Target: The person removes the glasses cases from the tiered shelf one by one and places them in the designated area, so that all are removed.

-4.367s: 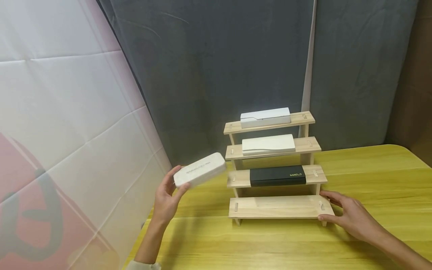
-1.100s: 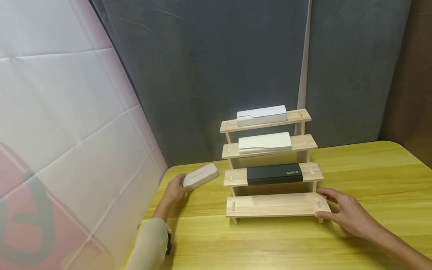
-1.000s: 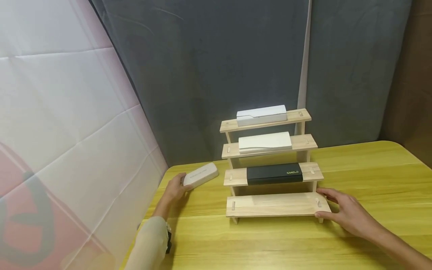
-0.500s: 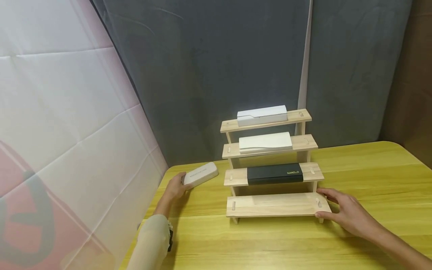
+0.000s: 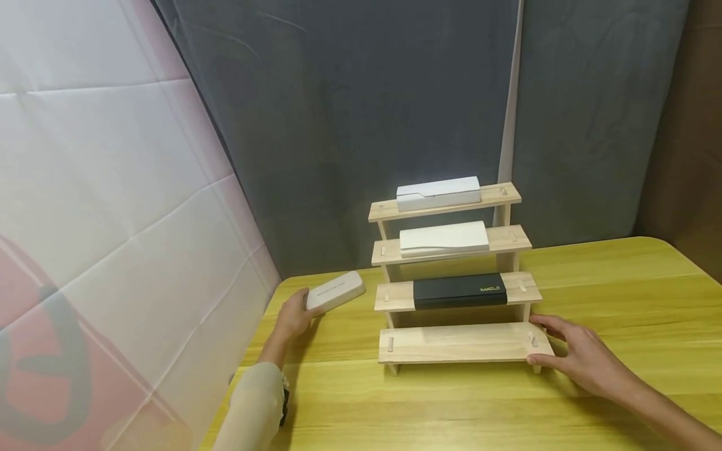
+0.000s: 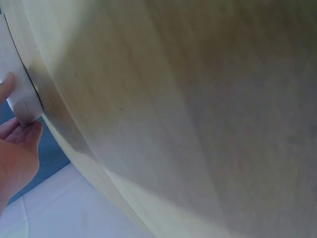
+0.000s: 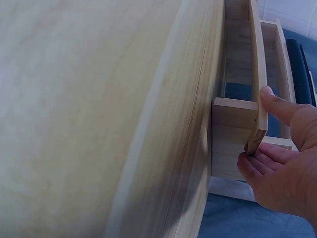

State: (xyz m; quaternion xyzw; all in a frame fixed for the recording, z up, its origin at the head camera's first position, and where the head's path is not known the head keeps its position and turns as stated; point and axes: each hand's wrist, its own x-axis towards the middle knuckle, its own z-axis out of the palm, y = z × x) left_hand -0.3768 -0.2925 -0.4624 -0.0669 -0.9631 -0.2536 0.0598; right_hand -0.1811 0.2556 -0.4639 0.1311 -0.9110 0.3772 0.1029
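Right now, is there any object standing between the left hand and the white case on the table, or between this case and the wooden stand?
Nothing visible: the left hand grips the white case by its left end, and only table shows between it and the wooden stand.

A grey curtain (image 5: 361, 113) hangs behind a yellow wood-grain table (image 5: 440, 413), white sheeting (image 5: 113, 150) to the left.

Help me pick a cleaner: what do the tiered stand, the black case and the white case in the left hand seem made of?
Tiered stand: plain wood, seemingly unvarnished; pale grain shows.
Black case: perhaps leatherette, from its even, dull surface.
White case in the left hand: smooth, without strong shine; leatherette or plastic, unclear which.
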